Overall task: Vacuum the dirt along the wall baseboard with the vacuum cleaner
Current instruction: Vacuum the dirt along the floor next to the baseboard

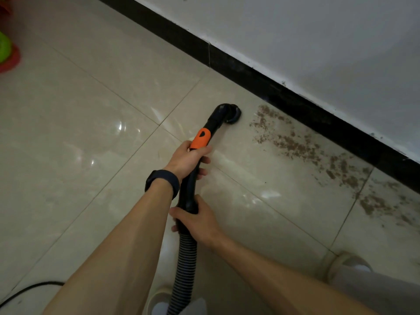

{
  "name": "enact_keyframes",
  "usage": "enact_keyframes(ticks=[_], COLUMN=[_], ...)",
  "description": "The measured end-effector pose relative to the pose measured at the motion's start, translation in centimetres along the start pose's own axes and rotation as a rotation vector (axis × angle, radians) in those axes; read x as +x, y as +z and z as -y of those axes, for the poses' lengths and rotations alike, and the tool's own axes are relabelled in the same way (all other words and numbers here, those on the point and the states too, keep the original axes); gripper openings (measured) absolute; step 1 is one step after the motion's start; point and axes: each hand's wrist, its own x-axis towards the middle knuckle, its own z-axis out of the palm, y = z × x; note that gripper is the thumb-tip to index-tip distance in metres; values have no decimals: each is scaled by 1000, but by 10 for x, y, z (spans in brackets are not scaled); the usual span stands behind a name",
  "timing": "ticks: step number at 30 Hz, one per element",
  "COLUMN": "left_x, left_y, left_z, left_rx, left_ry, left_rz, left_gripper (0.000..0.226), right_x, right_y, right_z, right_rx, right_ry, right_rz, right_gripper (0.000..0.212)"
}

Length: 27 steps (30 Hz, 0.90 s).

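Brown dirt (318, 153) is lying uncollected along the baseboard (250, 75), beside the nozzle (232, 114). Left hand (186, 160) and right hand (198, 221) are gripping the wand (189, 189).

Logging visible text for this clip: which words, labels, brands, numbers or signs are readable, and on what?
None readable.
The orange grip of the vacuum bears only a dark teardrop mark, no letters.
The black wristband shows no digits.
The wall, baseboard and floor tiles carry no writing.

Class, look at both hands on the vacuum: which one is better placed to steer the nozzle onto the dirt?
Probably the left hand: it grips the tube nearer the nozzle, which sits beside the dirt. The right hand holds farther back, where the hose joins.
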Motion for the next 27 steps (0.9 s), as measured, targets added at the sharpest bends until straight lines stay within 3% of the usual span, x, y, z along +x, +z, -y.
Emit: enact_keyframes(ticks=[7, 13, 27], left_x=[3, 10, 49], left_y=[2, 8, 54], left_z=[26, 24, -15], left_rx=[105, 115, 211], left_ry=[37, 32, 119], left_rz=[35, 50, 14], left_gripper=[32, 32, 29], right_x=[-3, 6, 34], right_y=[3, -11, -47], right_z=[-17, -8, 21], right_rx=[11, -57, 1], right_ry=[-62, -31, -75], right_rz=[-146, -87, -225], right_gripper=[30, 24, 12])
